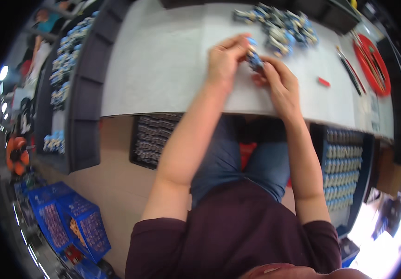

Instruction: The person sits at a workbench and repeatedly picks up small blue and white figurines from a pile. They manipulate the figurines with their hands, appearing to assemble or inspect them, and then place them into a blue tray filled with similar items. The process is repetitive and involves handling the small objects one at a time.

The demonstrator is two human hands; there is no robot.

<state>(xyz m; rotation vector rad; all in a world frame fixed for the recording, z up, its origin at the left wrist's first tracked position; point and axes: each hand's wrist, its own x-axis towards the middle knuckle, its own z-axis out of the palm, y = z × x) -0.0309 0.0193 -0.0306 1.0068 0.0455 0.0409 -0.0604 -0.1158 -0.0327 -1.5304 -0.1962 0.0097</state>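
A small blue, white and dark toy figure (255,59) is held over the white worktable (158,60). My left hand (225,59) pinches its upper end between thumb and fingers. My right hand (281,85) grips the lower end, fingers closed and partly blurred. Details of the figure are too small to make out. Just beyond my hands, a loose pile of similar blue, cream and dark figures (281,30) lies on the tabletop. To the right of my right hand rests a small red block-like piece (323,82).
Pen-like tools (350,72) and a red oval tray (372,65) holding tools lie at the right. A black crate (85,93) of figures flanks the left side. Filled trays (156,137) sit below the table edge, and blue crates (77,218) stand on the floor.
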